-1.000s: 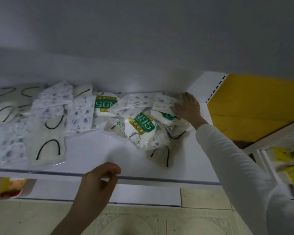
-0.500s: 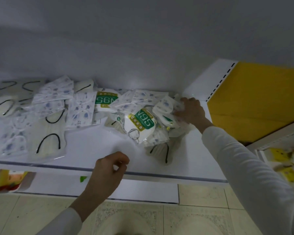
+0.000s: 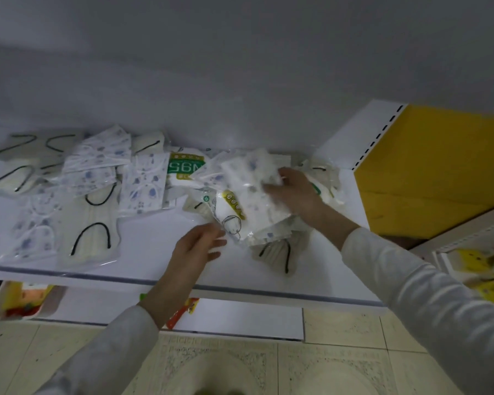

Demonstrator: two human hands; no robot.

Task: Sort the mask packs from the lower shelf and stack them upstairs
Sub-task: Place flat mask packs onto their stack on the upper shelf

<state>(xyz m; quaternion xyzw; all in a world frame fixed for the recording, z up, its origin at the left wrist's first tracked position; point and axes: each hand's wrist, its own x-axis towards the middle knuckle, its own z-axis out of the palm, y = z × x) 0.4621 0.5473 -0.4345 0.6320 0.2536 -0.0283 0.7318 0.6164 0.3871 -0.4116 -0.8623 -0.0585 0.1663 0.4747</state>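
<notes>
Shelf (image 3: 154, 240) carries scattered mask packs (image 3: 142, 185). I see the right hand (image 3: 294, 193) gripping a patterned pack (image 3: 248, 172) — left hand (image 3: 197, 246) open beside it.

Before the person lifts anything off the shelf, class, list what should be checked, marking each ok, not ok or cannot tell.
1. Right hand on the pile: ok.
2. Its grip secure: cannot tell, blurred.
3. Left hand free to help: ok, open and holding nothing.
4. Pile holds one kind only: not ok, patterned packs lie over a pack with a mask drawing.
5. All packs gathered: not ok, black-loop packs lie apart at the left.
</notes>
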